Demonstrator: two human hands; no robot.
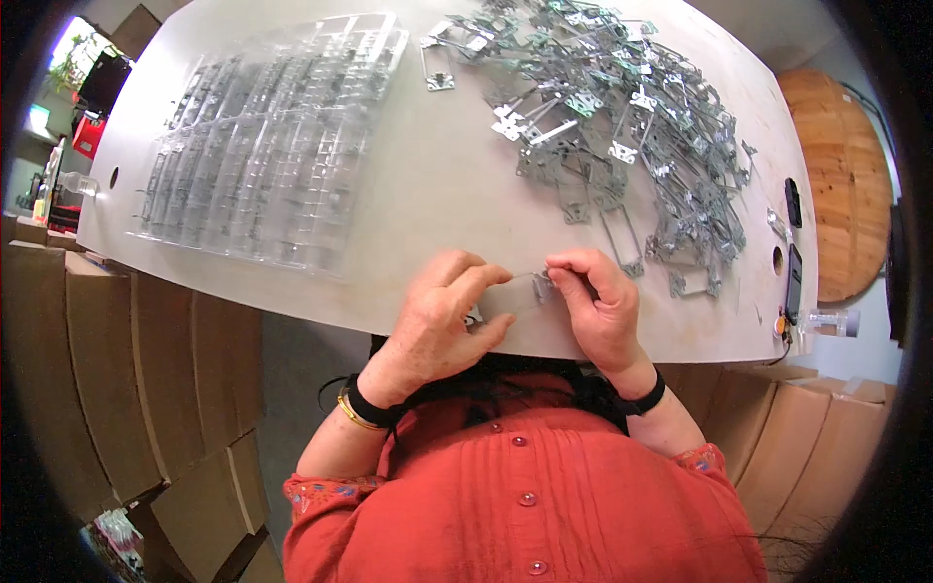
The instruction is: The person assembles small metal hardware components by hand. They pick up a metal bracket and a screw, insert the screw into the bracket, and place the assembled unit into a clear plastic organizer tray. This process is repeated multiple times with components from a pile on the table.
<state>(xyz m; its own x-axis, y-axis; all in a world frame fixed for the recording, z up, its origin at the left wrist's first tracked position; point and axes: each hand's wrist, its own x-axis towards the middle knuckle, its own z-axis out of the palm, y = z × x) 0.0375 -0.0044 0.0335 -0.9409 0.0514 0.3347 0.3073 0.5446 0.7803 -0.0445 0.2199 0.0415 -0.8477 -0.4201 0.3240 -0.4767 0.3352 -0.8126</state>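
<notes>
Fitting step at near worktop [408, 194] edge: left hand [437, 325] steadying small clear plastic piece [513, 294], right hand [603, 306] fingers pinching small metal clip [541, 285]; next, careful alignment

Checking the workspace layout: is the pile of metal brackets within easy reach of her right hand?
Probably yes: the metal brackets lie just beyond the right hand, with bare table between, though it holds a small part.
</notes>
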